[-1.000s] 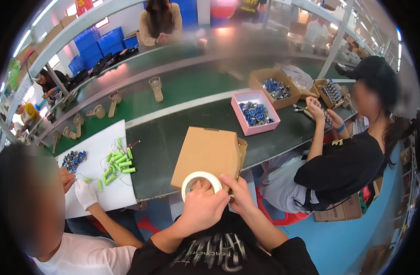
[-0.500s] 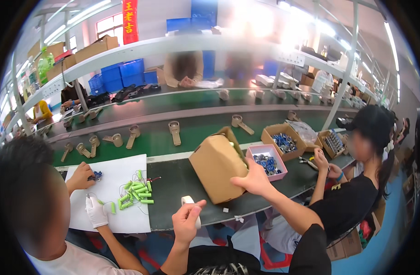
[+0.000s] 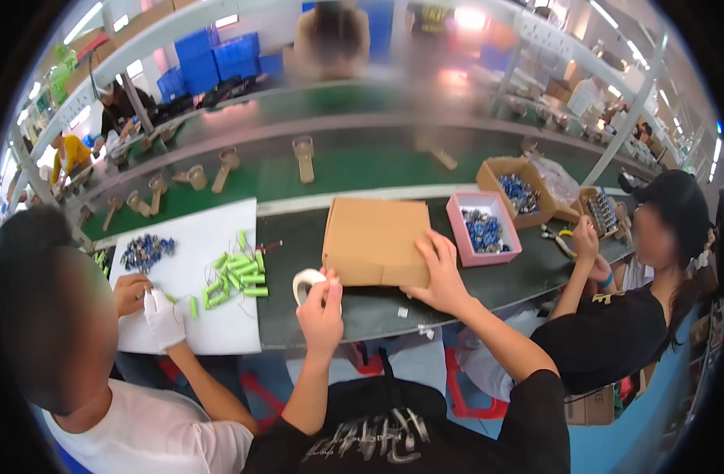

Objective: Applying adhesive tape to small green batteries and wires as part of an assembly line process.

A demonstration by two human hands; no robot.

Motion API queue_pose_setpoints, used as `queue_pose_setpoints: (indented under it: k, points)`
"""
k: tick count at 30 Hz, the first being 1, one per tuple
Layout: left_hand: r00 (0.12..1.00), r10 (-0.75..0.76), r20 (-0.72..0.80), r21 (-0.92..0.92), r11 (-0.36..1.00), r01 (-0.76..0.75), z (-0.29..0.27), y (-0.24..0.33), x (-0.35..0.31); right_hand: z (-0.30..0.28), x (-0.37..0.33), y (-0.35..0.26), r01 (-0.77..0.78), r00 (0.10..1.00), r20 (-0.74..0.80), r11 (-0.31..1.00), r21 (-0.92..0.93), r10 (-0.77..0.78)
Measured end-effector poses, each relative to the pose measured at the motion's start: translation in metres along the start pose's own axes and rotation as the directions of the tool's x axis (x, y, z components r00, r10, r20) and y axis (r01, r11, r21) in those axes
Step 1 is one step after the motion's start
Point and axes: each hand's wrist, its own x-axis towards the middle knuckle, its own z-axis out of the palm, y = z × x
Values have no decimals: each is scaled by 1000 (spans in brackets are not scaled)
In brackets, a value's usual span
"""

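Note:
A flat brown cardboard box (image 3: 378, 237) lies on the dark bench in front of me with a plain face up. My right hand (image 3: 439, 276) grips its right side near the front corner, fingers on top and thumb along the front edge. A roll of white tape (image 3: 300, 284) is in my left hand (image 3: 321, 312), which is closed around it at the box's front left corner. Whether the left fingertips press on the box or on a strip of tape is too small to tell.
Left, a co-worker's gloved hand (image 3: 164, 320) works over a white sheet (image 3: 220, 328) with green battery cells (image 3: 237, 272) and blue parts (image 3: 147, 251). Right stand a pink box (image 3: 488, 259) of blue parts, a cardboard carton (image 3: 496, 170) and pliers (image 3: 563, 241). Behind runs a green conveyor (image 3: 259, 170).
The box has gone from tilted up on edge to lying flat on the bench. My left hand has brought the tape roll up to its front left corner. My view has tipped downward.

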Motion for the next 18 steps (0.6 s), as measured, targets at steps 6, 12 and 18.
queue_pose_setpoints:
  k: [6, 12, 18]
  points:
    - [980, -193, 41, -226, 954, 198, 2, -16, 13, 32, -8, 0, -101, 982, -132, 967, 234, 134]
    - [977, -183, 106, -337, 918, 209, 2, -5, -6, 19, -14, 7, -99, 984, -117, 959, 266, 134]
    - [968, -238, 83, -394, 884, 252, -21, 16, -25, -30, 12, -8, -11, 1000, -9, 995, 102, 12]
